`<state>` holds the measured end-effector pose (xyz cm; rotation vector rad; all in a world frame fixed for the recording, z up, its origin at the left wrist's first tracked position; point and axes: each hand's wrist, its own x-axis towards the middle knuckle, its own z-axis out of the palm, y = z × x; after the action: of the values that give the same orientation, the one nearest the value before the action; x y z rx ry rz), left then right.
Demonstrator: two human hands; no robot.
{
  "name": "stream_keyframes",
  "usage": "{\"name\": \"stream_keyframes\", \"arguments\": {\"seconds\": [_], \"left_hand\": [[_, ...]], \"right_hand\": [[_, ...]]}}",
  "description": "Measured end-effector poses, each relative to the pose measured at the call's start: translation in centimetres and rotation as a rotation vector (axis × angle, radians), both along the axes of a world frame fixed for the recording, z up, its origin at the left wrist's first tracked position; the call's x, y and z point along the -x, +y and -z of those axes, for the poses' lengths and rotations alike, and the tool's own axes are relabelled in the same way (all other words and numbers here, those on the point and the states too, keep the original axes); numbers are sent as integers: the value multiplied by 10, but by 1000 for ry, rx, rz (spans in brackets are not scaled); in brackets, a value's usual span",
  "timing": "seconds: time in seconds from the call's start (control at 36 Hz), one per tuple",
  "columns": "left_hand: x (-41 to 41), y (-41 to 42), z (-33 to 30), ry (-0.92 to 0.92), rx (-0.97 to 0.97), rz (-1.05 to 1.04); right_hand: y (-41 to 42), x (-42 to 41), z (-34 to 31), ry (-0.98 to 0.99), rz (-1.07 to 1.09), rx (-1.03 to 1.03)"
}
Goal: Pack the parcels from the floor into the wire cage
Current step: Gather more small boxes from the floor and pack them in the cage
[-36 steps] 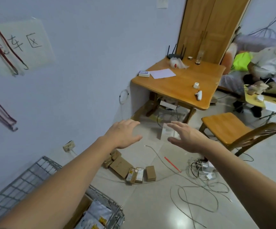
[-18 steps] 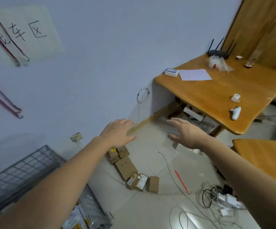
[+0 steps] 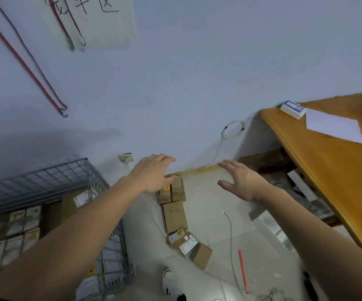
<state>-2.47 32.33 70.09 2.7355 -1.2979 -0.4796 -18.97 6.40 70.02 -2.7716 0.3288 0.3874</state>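
Observation:
Several small brown cardboard parcels lie in a row on the pale floor by the wall: a pair (image 3: 173, 191) at the far end, a longer box (image 3: 174, 217), labelled ones (image 3: 183, 241) and a tilted box (image 3: 201, 255). The wire cage (image 3: 71, 172) stands at the left, holding several boxes (image 3: 15, 231). My left hand (image 3: 154, 173) reaches forward, fingers straight, above the far pair of parcels and covering part of it. My right hand (image 3: 240, 183) is stretched out, fingers spread, over bare floor to the right of the parcels. Neither hand holds anything.
A wooden table (image 3: 332, 170) juts in from the right with a sheet of paper (image 3: 333, 127) and a small white box (image 3: 292, 109). A white cable (image 3: 231, 235) and a red stick (image 3: 243, 270) lie on the floor. A wall socket (image 3: 126, 158) sits behind the cage.
The view has swung left and down toward the wall and cage. Both hands have moved forward and lower; my left hand is now over the far parcels.

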Motion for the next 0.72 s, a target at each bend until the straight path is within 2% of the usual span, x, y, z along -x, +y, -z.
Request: {"name": "stream_keyframes", "arguments": {"seconds": [0.28,0.44,0.58,0.72], "left_hand": [[-37,-23,43,101,-23,-134],[-35,-30,88,128,-66,-291],[-25,-41,166,174,-96,-418],[-7,-62,297,290,-133,-527]], "right_hand": [[-57,-72,31,97,-96,9],[-80,-112,84,169,-236,-3],[-92,-128,161,187,-351,-37],[-102,-123,278,244,-392,-92]]}}
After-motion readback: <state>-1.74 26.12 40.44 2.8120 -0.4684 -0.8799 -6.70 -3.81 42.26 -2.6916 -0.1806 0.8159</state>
